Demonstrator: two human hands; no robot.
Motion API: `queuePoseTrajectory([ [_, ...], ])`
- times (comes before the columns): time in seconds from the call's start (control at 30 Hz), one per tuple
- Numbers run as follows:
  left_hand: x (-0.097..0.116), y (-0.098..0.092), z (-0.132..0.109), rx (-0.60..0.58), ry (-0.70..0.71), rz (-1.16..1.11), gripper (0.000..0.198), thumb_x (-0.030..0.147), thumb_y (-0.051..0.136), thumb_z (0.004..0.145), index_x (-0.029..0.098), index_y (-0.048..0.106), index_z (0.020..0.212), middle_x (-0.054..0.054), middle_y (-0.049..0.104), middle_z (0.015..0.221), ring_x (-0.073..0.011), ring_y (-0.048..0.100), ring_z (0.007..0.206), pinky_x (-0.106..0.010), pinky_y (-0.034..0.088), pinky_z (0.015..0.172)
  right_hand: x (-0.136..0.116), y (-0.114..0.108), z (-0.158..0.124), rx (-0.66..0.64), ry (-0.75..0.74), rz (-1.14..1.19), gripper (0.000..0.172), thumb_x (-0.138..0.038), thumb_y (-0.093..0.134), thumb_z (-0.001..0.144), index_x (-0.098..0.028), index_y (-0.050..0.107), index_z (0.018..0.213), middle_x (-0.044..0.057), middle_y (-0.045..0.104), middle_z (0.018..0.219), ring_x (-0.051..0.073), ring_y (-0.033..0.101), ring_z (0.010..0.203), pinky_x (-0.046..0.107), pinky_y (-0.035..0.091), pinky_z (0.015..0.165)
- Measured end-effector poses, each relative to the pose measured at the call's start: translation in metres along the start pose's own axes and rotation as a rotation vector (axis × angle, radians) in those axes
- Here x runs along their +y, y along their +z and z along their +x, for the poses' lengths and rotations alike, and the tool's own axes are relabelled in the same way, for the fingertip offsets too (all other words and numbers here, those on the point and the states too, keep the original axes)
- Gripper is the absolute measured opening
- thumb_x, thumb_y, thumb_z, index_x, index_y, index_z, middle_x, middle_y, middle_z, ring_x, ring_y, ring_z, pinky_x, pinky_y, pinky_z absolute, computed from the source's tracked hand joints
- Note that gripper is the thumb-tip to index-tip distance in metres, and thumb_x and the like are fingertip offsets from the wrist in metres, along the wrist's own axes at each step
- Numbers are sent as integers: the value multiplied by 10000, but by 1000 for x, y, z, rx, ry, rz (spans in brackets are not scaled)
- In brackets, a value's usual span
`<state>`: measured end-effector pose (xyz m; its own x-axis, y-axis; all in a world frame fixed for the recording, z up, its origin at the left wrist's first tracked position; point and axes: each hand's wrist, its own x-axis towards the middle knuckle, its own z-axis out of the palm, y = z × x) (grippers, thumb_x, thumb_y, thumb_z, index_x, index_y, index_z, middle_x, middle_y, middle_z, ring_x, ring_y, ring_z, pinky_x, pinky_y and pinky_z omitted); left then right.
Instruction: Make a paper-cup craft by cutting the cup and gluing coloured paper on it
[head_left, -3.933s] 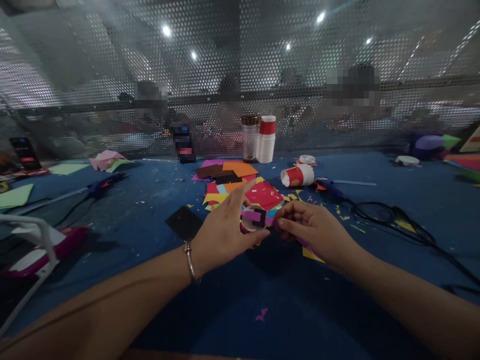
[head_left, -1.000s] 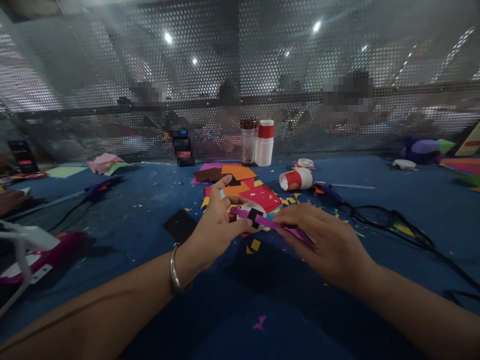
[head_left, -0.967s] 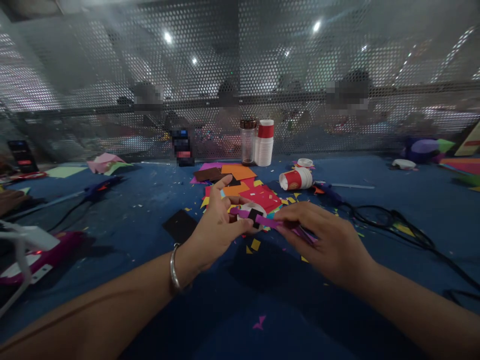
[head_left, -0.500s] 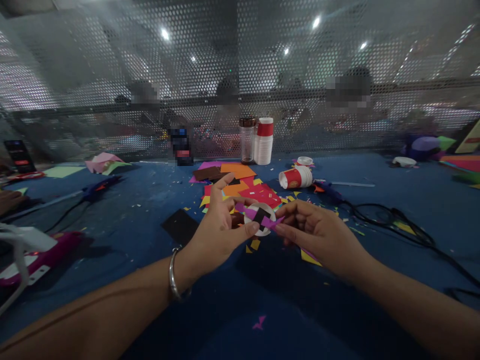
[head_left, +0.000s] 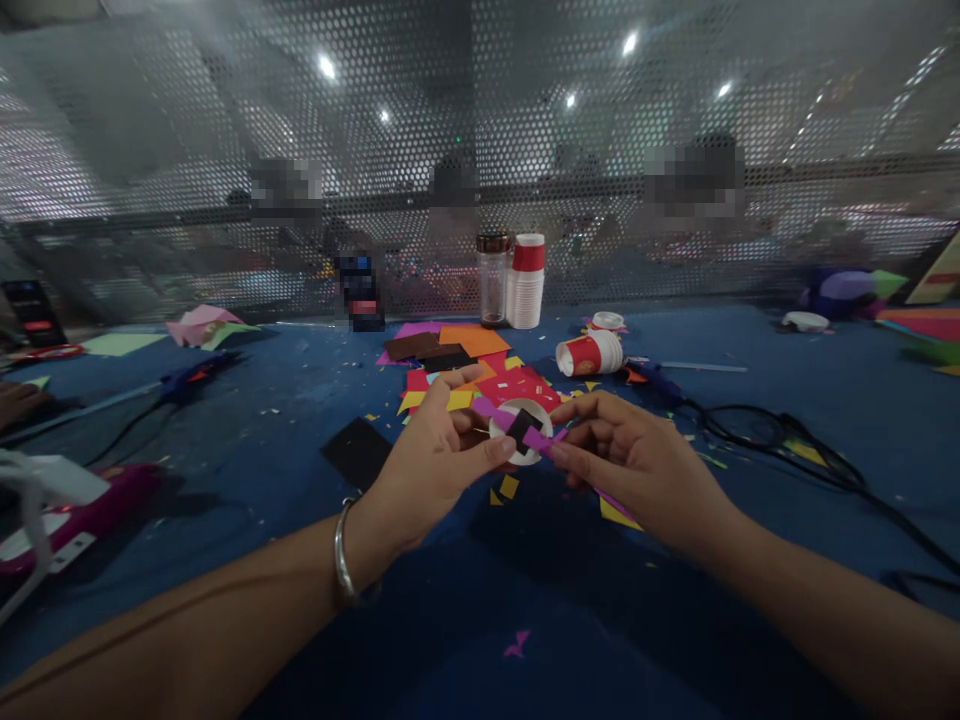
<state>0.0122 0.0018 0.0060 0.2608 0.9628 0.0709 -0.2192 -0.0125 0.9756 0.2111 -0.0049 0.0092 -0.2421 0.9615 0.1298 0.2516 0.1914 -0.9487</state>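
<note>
Turned to show a fuller end than a second earlier, the cup [head_left: 515,408] sat between both hands — the left hand [head_left: 435,455] clasping it — while the strip [head_left: 534,439] sloped rightward down to the nearer right hand [head_left: 634,450], thumb and forefinger pinching its end.

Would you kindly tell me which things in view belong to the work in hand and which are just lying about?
Seem to belong:
white round piece, held by the left hand
purple paper strip, pinched by the right hand
black paper piece, over the white one

Apparently lying about:
tipped cups
upright cup stack
clear jar
black paper sheet
</note>
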Motion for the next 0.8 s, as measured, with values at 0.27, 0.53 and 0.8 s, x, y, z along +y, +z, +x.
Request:
queuePoseTrajectory([
  [0.27,-2,0,-1,-46,-30,14,808,187,800,733,202,330,1389,-43,708,917,-172,675,834,-311,552,758,1,1,-1,4,-10,3,344,-384,742,766,-196,549,980,-18,660,685,135,653,574,273,560,552],
  [0.53,0,2,-2,-1,-37,6,798,177,791,738,202,338,1395,-37,688,912,-169,672,819,-311,553,747,-1,1,-1,-12,-8,-40,347,-395,728,775,-189,553,992,-19,646,667,137,645,580,267,549,553],
  [0.8,0,1,3,24,-55,-20,646,97,736,752,199,415,1303,-22,684,862,-146,661,774,-290,568,711,0,-4,-1,18,16,-79,304,-401,663,816,-187,571,1010,20,673,758,162,671,624,310,570,603],
])
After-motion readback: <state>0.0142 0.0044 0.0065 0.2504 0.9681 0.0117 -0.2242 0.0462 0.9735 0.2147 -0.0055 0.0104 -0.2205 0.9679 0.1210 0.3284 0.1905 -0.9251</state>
